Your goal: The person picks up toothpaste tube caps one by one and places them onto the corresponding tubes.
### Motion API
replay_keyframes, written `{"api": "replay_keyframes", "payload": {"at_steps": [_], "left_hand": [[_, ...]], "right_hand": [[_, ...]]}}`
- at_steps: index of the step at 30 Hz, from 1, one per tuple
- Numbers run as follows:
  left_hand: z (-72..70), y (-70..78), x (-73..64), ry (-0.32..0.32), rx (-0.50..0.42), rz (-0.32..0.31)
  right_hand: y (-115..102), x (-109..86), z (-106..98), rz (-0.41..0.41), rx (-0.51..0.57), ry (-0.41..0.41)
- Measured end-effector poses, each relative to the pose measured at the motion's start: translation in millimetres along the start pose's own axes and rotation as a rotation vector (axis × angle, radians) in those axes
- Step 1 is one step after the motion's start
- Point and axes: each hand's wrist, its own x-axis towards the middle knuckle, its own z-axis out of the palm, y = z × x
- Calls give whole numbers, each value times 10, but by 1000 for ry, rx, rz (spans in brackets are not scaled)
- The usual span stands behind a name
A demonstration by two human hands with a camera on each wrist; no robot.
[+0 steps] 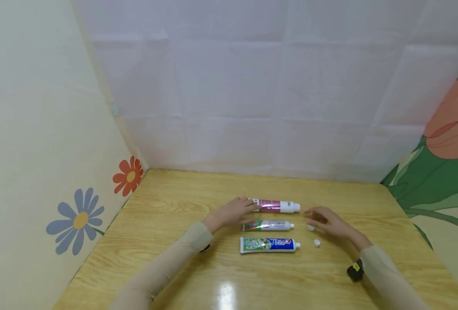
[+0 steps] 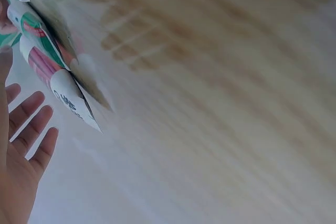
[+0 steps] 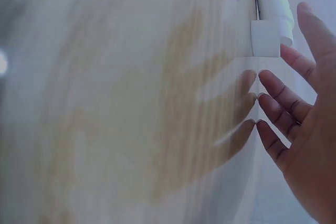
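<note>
Three toothpaste tubes lie side by side on the table, nozzle ends to the right. My left hand (image 1: 234,212) is over the tail end of the farthest, pink-and-white tube (image 1: 270,206), fingers extended and spread in the left wrist view. That tube has a white cap (image 1: 296,207) on. Nearer are a small green-and-white tube (image 1: 275,225) and a blue-and-green tube (image 1: 283,245), both with bare nozzles. My right hand (image 1: 329,221) rests with loosely bent fingers, fingertips at the tabletop, beside a loose white cap (image 1: 310,227). A second loose cap (image 1: 316,243) lies closer to me.
The wood-grain table (image 1: 197,280) meets a white sheet (image 1: 232,142) at its far edge. A flower-patterned panel (image 1: 38,150) stands on the left, and another panel with large leaves (image 1: 446,185) on the right.
</note>
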Motion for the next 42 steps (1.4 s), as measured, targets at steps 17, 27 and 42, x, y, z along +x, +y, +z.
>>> {"api": "replay_keyframes", "payload": {"at_steps": [17,27,42], "left_hand": [[69,124,-3,-154,16,-2],[60,189,-19,-182,13,3],[90,243,38,-163,25,50]], "right_hand": [[4,-101,-57,66,1,-124],[-22,-122,-68,39,5,-129],[-97,-83,-40,100,43,-128]]}}
